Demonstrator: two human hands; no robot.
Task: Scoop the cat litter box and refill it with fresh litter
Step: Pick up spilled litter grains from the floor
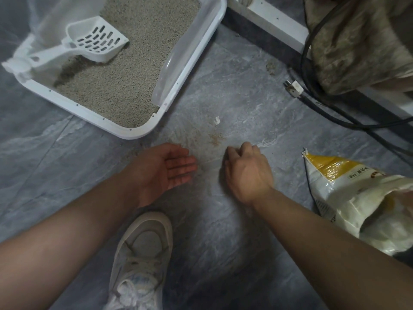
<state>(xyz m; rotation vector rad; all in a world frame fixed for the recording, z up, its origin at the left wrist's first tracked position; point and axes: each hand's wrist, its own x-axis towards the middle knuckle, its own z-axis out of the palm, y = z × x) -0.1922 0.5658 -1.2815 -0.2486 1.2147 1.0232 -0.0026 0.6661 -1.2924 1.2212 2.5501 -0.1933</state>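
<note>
- Litter box (187, 70), white-rimmed, sits on the grey floor (245, 90) up and to the left of both hands, filled with pale litter (125, 70).
- White slotted scoop (93, 41) lies in the box, handle resting on its left rim.
- Left hand (165, 168) lies palm up just below the box's near corner, fingers straight and together.
- Right hand (245, 171) is knuckles up, fingers curled down to the floor; whether it pinches anything, I cannot tell.
- Spilled litter grains (215, 138) lie on the floor just beyond and between the hands.
- Litter bag (348, 193), yellow and white, lies right of the right hand.
- White shoe (143, 253) sits below the hands.
</note>
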